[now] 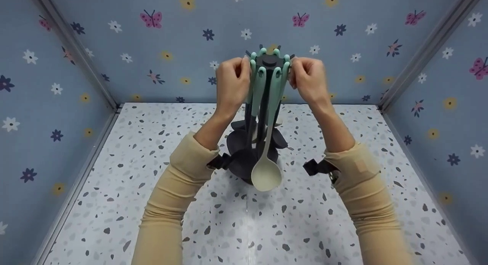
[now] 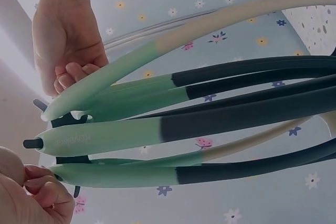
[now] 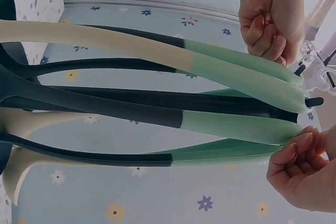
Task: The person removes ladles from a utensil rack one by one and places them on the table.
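Mint-handled kitchen utensils hang in a ring around a black utensil stand (image 1: pixel 270 61), upright on the speckled surface. At the stand's top left, my left hand (image 1: pixel 233 84) pinches the top of a green utensil handle (image 2: pixel 121 174) with a dark shaft. Opposite it, my right hand (image 1: pixel 309 80) pinches another dark-shafted utensil's green handle (image 3: pixel 231 127) near its tip. A cream ladle (image 1: pixel 267 176) hangs at the front, bowl down. Dark utensil heads (image 1: pixel 244 164) crowd behind and beside it, partly hiding the stand's lower part.
A white speckled tabletop (image 1: pixel 152 204) lies under the stand. Blue walls (image 1: pixel 183 40) with flowers and butterflies rise at the back and both sides, joined by grey corner strips (image 1: pixel 76 44). A small black device (image 1: pixel 318 167) sits at the right wrist.
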`<state>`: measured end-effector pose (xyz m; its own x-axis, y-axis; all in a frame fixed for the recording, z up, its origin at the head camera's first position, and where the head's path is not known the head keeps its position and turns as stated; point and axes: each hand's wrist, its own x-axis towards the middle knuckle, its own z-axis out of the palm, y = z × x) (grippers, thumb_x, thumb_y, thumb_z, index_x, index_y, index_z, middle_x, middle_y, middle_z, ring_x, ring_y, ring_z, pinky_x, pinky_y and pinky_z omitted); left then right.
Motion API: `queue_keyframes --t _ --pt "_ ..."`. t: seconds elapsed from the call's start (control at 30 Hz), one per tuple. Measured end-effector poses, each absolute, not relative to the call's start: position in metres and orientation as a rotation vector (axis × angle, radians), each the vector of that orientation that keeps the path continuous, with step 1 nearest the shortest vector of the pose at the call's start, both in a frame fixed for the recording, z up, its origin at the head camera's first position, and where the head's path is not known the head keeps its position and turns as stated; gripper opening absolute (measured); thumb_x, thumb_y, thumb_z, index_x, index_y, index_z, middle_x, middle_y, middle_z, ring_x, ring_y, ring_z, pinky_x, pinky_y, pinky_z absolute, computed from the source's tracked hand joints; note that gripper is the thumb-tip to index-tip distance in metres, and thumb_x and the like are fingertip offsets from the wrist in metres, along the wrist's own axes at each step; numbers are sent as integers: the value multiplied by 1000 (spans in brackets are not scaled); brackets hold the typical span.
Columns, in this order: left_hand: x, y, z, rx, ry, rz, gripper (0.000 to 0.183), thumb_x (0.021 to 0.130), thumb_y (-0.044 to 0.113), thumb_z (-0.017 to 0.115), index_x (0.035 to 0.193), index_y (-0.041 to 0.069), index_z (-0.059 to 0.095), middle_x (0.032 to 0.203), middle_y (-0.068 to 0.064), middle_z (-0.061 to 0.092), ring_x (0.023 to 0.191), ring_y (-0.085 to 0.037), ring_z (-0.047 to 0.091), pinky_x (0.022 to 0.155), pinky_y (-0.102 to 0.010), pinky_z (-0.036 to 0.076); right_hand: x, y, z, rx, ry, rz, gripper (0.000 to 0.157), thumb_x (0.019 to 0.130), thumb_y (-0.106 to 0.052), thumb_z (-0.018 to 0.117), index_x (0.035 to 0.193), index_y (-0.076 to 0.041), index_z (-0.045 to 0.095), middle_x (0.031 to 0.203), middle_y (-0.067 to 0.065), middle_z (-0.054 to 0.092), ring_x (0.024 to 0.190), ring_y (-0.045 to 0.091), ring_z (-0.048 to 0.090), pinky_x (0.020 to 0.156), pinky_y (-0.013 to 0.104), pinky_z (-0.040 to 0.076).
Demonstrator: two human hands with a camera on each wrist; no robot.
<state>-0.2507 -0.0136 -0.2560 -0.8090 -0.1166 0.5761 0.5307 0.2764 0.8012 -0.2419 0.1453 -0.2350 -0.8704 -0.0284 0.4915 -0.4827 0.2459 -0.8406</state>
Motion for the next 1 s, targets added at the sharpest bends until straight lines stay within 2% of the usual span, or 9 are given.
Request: queue_keyframes --t 0.1,0.27,0.4,0.5,0.63,0.73,0.9,1.0 --pt "-249 -14 -258 -373 -2013 -1565 40 92 8 44 53 10 43 50 -1 36 46 -11 32 44 -21 25 -232 142 -230 513 -2125 1668 41 89 4 37 49 -6 42 45 -2 40 41 7 37 41 17 31" --pt "-249 -13 -259 -385 -2016 -1532 39 92 9 44 54 11 42 51 0 36 47 -11 32 45 -21 25 -234 145 -236 548 -2087 1652 41 91 3 38 50 -6 43 46 -3 40 41 6 37 42 17 32" --pt "-249 -13 -258 -401 -2024 -1517 40 93 10 44 53 11 39 50 0 33 47 -11 31 46 -21 25 -247 151 -247 597 -2049 1582 40 92 -1 40 53 3 45 47 -4 42 42 6 39 42 17 34" --pt "-249 -13 -257 -399 -2040 -1527 40 93 11 44 53 11 39 51 -1 33 47 -11 31 46 -21 25 -253 154 -253 603 -2038 1494 40 93 -6 43 55 5 48 48 -3 44 42 7 40 42 18 35" --pt "-249 -12 -256 -382 -2067 -1550 38 93 12 44 55 10 41 52 -1 34 48 -11 32 46 -21 25 -250 155 -255 483 -2048 1363 36 92 -16 49 57 -5 50 52 -2 47 46 11 43 44 19 35" --pt "-249 -11 -257 -381 -2065 -1555 38 93 12 45 56 10 41 53 -1 35 49 -11 32 46 -20 26 -247 155 -255 384 -2040 1331 30 90 -20 53 63 -8 51 59 1 50 53 13 46 47 19 35" --pt "-249 -11 -260 -397 -2026 -1548 36 94 12 45 57 10 42 53 -1 36 49 -11 33 46 -20 27 -244 154 -254 365 -2019 1377 15 89 -19 55 80 -7 54 72 4 55 64 14 51 53 20 39" --pt "-248 -11 -261 -412 -2007 -1545 35 94 13 44 59 9 45 54 -1 39 49 -12 35 46 -21 28 -244 153 -254 381 -2026 1376 13 88 -19 56 89 -6 56 77 6 58 68 15 53 56 20 41"
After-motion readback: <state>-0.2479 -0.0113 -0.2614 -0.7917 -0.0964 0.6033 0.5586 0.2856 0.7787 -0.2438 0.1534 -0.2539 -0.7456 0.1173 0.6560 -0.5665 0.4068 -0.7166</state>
